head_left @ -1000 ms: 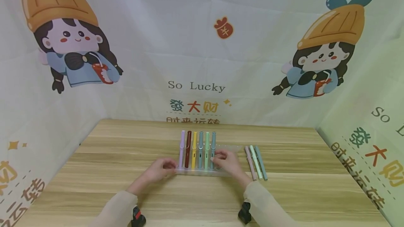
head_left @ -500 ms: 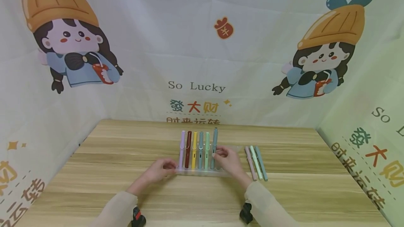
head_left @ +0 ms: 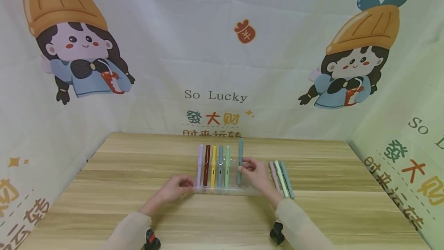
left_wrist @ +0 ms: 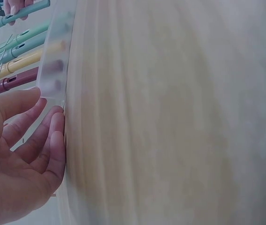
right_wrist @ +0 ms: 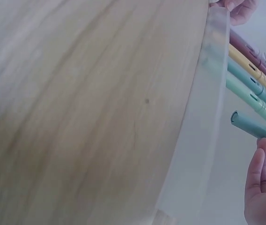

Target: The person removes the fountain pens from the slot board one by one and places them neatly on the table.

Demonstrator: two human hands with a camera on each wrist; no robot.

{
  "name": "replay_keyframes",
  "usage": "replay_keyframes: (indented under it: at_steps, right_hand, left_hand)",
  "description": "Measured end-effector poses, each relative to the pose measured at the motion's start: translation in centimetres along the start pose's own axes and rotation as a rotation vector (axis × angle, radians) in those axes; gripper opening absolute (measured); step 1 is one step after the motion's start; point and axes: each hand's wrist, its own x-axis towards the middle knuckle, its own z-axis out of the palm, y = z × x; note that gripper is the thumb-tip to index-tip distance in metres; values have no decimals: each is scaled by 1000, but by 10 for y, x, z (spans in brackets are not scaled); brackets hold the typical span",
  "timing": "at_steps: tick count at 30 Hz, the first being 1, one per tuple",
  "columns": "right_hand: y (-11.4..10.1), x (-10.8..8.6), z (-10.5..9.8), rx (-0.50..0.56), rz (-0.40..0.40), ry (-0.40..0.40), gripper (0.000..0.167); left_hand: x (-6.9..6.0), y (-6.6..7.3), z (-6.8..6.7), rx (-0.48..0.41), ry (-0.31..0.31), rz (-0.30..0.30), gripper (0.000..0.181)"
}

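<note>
In the head view, my right hand (head_left: pixel 256 172) pinches a blue-grey pen (head_left: pixel 241 151) near its lower half and holds it upright. The right wrist view shows the lower tip of this pen (right_wrist: pixel 247 123) raised clear of the transparent pen rack (right_wrist: pixel 196 136). My left hand (head_left: pixel 177 187) holds the rack's left end between thumb and fingers, as the left wrist view shows at the rack corner (left_wrist: pixel 51 89). Standing in the rack from left to right are a lilac pen (head_left: pixel 200 165), a dark red pen (head_left: pixel 206 165), a yellow pen (head_left: pixel 213 167), a blue pen (head_left: pixel 220 165) and a light green pen (head_left: pixel 227 165).
Right of the rack, a dusty pink pen (head_left: pixel 274 174), a pale mint pen (head_left: pixel 281 178) and another blue-grey pen (head_left: pixel 287 180) lie side by side on the wooden table (head_left: pixel 215 223). A printed cloth (head_left: pixel 215 61) hangs behind the table and along both sides.
My right hand has lifted the blue-grey pen up out of its place beside the light green pen and moved it slightly right. The left hand has stayed at the rack's end.
</note>
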Motion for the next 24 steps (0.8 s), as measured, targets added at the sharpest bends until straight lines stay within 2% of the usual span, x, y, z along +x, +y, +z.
replay_keyframes:
  at_steps: [9,16,24]
  right_hand:
    - [2,1,-15,-65,2,33,23]
    - [5,-1,-29,-68,8,37,24]
    - [12,-3,-45,-38,19,41,27]
  left_hand:
    - [0,1,1,3,16,-6,17]
    - [1,-2,2,7,19,-1,16]
    - [-1,2,0,-8,11,4,17]
